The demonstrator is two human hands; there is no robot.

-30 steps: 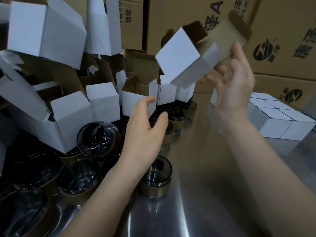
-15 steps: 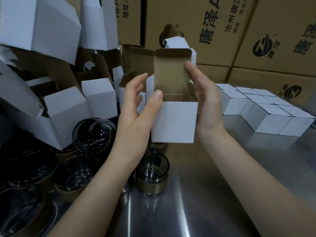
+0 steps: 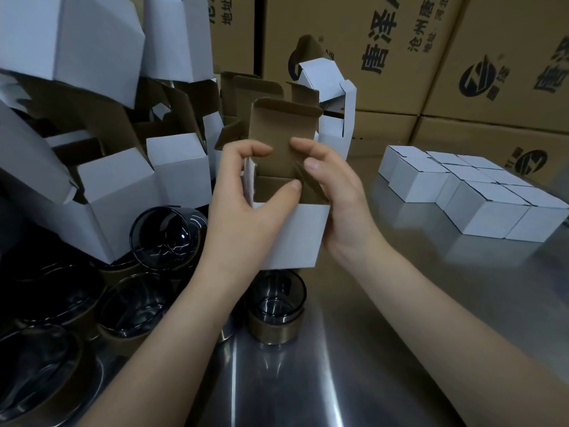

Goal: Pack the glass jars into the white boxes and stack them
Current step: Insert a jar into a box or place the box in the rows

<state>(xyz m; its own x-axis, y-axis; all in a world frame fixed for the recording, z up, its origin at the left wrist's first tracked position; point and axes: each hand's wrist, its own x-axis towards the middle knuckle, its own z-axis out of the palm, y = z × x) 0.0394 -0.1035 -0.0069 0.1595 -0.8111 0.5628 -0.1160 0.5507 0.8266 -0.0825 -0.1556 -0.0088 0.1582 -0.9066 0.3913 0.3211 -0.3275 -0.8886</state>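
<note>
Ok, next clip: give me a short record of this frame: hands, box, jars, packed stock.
Left hand: grips open white box, thumb over front rim
Right hand: holds its right side flap
Box: lid flap up, held above steel table
Nearest jar: upright on table, below box
Other jars: clustered left
Closed boxes: block on table, right

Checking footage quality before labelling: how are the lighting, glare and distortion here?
Head view: dim, the jars on the left nearly lost in shadow. Head view: bright glare streaks on the metal table. Head view: wide-angle bending tilts the cartons; left hand, right hand and open box look sharp.
</note>
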